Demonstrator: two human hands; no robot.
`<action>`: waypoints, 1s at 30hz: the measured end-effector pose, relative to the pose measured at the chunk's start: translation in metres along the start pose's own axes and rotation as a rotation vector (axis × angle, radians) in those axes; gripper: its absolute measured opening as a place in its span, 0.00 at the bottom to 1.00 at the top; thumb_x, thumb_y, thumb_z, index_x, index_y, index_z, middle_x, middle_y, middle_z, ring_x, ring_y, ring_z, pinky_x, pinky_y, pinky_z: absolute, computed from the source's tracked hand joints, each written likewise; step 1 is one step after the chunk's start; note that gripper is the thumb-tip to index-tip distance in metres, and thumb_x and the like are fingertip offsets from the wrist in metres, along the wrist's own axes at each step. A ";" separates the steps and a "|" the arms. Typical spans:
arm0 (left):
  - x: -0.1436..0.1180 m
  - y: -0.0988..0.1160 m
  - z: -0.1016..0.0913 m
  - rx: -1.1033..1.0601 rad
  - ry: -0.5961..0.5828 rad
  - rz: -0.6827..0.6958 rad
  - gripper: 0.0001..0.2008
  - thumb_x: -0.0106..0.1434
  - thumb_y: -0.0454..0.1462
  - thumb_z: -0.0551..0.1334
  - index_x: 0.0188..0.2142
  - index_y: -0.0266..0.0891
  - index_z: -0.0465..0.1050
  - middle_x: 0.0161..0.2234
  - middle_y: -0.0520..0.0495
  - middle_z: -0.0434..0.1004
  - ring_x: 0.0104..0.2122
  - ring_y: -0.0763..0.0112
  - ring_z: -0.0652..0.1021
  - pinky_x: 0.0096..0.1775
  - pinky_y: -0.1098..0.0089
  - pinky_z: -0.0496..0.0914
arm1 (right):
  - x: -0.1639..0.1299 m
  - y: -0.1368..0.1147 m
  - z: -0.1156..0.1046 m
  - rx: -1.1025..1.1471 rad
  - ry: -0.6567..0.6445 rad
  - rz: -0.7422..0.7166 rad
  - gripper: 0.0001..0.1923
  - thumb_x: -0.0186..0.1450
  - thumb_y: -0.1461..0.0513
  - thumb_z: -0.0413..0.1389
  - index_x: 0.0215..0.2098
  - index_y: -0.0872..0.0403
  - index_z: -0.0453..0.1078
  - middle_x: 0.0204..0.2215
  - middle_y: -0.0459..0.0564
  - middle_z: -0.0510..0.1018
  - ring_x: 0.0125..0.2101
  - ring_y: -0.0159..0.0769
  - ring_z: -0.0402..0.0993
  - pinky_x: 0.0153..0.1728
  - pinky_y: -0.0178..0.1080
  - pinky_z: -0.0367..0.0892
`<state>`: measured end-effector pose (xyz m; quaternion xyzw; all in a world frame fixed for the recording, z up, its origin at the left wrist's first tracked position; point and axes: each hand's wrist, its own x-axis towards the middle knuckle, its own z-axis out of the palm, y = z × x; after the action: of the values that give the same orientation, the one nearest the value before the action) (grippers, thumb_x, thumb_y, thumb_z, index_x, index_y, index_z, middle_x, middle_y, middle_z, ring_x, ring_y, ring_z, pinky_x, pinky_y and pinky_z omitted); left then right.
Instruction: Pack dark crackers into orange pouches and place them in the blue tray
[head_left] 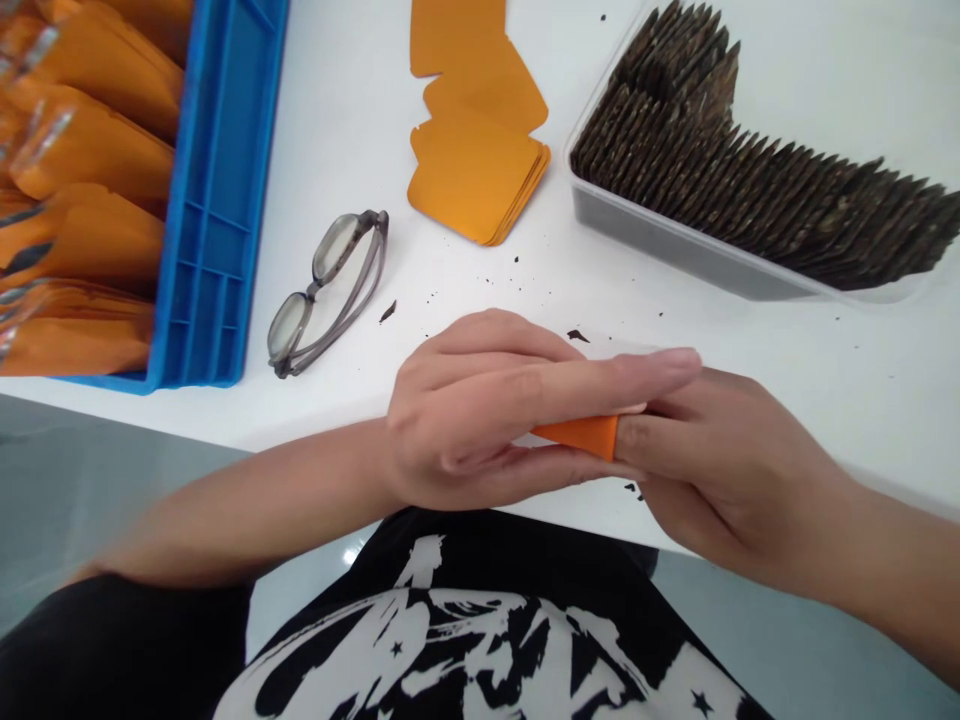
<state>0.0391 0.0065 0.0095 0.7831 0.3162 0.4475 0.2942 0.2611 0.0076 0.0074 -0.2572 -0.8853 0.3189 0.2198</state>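
Pressing an orange pouch (581, 434) between them, the two hands meet at the near edge of the white table (825, 380), just above the person's black printed shirt (480, 640). The left hand (487, 410) lies flat with its fingers stretched together towards 3 o'clock and covers most of the pouch from above; the right hand (720, 470) comes from 4 o'clock and pinches the pouch's end, so only a small orange corner shows between them. I cannot tell whether anything is already inside. To my judgement the step in hand is closing or flattening one filled pouch, and the next move would call for a firm, even press along the edge while the right hand keeps the end from slipping. Dark crumbs (577, 335) lie scattered on the table around the hands. At 11 o'clock from the hands a pair of grey glasses (330, 290) rests folded, lenses up. Farther, at 12 o'clock, a loose stack of flat orange pouches (476, 170) is fanned out. At 1 o'clock a clear plastic tray (675, 245) holds rows of dark brown square pieces (750, 170) standing on edge. At 10 o'clock, far left, a blue crate (217, 200) contains orange pouches with clear tops (82, 150), lying overlapped.
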 end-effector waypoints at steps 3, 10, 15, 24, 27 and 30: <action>0.001 -0.003 -0.001 -0.016 0.005 0.047 0.19 0.66 0.43 0.73 0.55 0.57 0.78 0.43 0.59 0.89 0.33 0.71 0.86 0.40 0.71 0.84 | 0.001 0.000 0.000 0.034 0.002 -0.008 0.16 0.64 0.76 0.46 0.37 0.48 0.60 0.30 0.41 0.63 0.27 0.32 0.57 0.26 0.39 0.53; 0.002 -0.006 0.004 -0.079 0.016 0.064 0.30 0.63 0.43 0.75 0.63 0.53 0.74 0.44 0.53 0.89 0.37 0.68 0.87 0.43 0.72 0.85 | 0.006 0.001 -0.003 0.465 -0.021 0.006 0.17 0.65 0.77 0.45 0.38 0.51 0.65 0.36 0.42 0.71 0.33 0.28 0.65 0.32 0.34 0.66; 0.004 -0.002 0.004 -0.190 -0.031 -0.017 0.33 0.66 0.42 0.73 0.68 0.53 0.69 0.48 0.53 0.88 0.41 0.68 0.88 0.46 0.71 0.85 | 0.006 -0.002 -0.005 0.627 -0.036 0.049 0.32 0.66 0.77 0.45 0.59 0.44 0.71 0.50 0.42 0.78 0.44 0.30 0.76 0.48 0.35 0.76; 0.003 -0.003 0.005 -0.324 0.091 -0.119 0.12 0.65 0.42 0.74 0.48 0.49 0.82 0.41 0.55 0.88 0.40 0.66 0.88 0.41 0.70 0.86 | 0.016 -0.009 -0.007 0.678 -0.101 0.080 0.15 0.73 0.59 0.60 0.58 0.47 0.74 0.43 0.49 0.81 0.52 0.40 0.78 0.54 0.45 0.77; 0.008 -0.006 0.001 -0.301 0.040 -0.047 0.10 0.62 0.39 0.76 0.43 0.45 0.83 0.43 0.50 0.89 0.42 0.63 0.88 0.44 0.67 0.85 | 0.015 -0.011 -0.003 0.687 -0.125 0.093 0.14 0.72 0.56 0.62 0.54 0.48 0.75 0.38 0.48 0.79 0.47 0.38 0.77 0.50 0.43 0.77; 0.010 -0.008 -0.001 -0.285 -0.025 -0.012 0.12 0.59 0.38 0.78 0.41 0.42 0.82 0.43 0.46 0.89 0.44 0.62 0.88 0.51 0.63 0.83 | 0.010 -0.009 -0.004 0.711 -0.149 0.117 0.12 0.70 0.58 0.64 0.51 0.49 0.74 0.35 0.46 0.77 0.42 0.36 0.75 0.45 0.39 0.77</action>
<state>0.0403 0.0191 0.0093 0.7370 0.2504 0.4764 0.4087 0.2528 0.0088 0.0186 -0.1912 -0.7167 0.6364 0.2118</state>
